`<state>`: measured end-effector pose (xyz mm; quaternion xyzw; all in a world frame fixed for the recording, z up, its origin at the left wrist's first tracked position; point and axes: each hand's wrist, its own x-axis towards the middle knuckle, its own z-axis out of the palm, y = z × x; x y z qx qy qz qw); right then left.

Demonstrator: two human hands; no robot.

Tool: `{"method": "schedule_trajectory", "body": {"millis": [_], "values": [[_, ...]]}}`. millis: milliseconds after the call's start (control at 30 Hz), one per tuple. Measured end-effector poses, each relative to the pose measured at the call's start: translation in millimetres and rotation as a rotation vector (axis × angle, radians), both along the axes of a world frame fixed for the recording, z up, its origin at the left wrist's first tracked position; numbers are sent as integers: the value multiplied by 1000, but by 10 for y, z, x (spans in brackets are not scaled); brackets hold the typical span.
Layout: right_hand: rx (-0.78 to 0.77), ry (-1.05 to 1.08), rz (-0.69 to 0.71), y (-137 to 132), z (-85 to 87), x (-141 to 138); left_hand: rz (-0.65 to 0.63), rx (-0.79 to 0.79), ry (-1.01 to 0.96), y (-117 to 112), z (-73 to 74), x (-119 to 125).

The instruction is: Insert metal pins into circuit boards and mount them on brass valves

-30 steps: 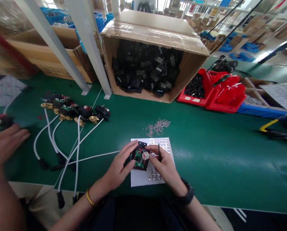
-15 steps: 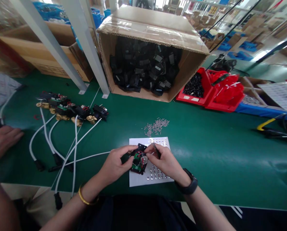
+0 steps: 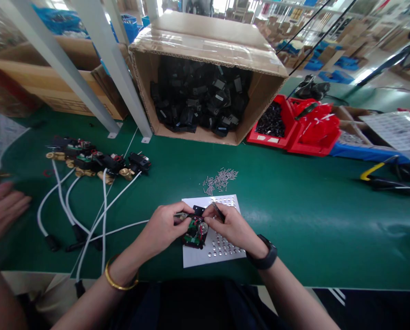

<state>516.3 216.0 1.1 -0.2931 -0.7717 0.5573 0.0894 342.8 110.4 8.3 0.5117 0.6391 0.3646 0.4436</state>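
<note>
A black housing with an exposed green circuit board (image 3: 191, 239) and a round metallic part on its right side lies on a white sheet (image 3: 194, 260). My left hand (image 3: 163, 227) grips its upper left edge, thumb and fingers closed, by the grey cable that runs off to the left. At the upper right edge, my right hand (image 3: 230, 224) has its fingertips pinched against the housing. A slim dark tool (image 3: 219, 213) sticks up between its fingers; its kind and tip are hard to make out. Rows of small shiny round pieces (image 3: 222, 247) sit on the sheet.
Loose small screws or pins (image 3: 220, 180) lie beyond the sheet. An opened carton (image 3: 205, 39) holds many black parts. Red bins (image 3: 270, 140) stand right of it. To the left are brass-fitted assemblies (image 3: 98, 162) with grey cables. Another person's hand (image 3: 5, 211) is at far left.
The view has shifted slightly. My left fingers have shifted a little on the housing, and both hands stay at its upper edge. The other person's hand at far left has moved and spread.
</note>
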Motion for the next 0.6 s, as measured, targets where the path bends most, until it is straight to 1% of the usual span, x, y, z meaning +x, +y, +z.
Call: {"method": "schedule_trajectory", "body": {"millis": [100, 233, 367, 500, 600], "values": [[-11, 2, -14, -2, -7, -6, 11, -1, -5, 2, 14, 13], [3, 9, -16, -14, 2, -13, 30, 11, 144, 82, 41, 41], [11, 11, -23, -25, 2, -5, -10, 27, 236, 141, 83, 40], [22, -1, -43, -25, 3, -2, -46, 23, 222, 129, 94, 25], [24, -8, -49, -20, 6, -11, -39, 28, 199, 115, 84, 17]]}}
